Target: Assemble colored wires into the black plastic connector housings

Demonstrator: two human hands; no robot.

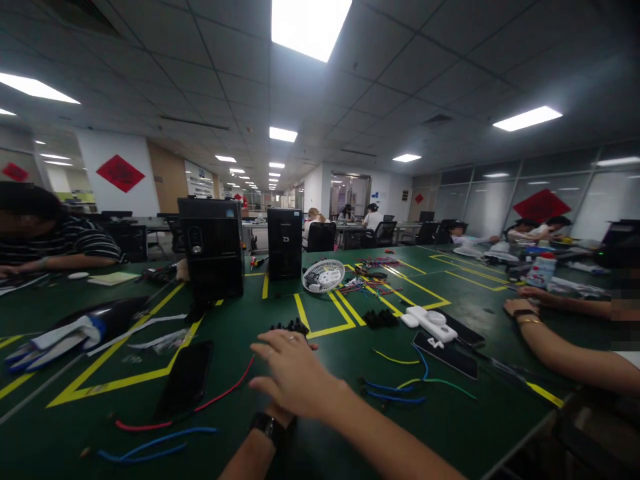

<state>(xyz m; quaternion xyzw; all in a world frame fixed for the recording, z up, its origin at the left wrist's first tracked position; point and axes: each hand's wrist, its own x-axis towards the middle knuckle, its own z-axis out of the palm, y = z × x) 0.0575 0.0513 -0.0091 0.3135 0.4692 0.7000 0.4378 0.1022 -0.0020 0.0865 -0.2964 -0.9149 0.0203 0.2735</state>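
My right hand is stretched over the green table, fingers apart, with a ring on one finger. Beneath it lies my left hand, mostly covered; a black watch is on that wrist. The left fingers are hidden. A red wire runs from beside the right fingertips down to the left; whether a hand holds it I cannot tell. Just beyond the fingers sit small black parts. Blue wires lie at the near left. Blue wires and a yellow wire rest on the right.
A dark phone lies left, beyond it a glove. Two black computer towers and a white basket stand farther back. A white power strip lies right. Another person's arms rest at the right; a person in stripes sits left.
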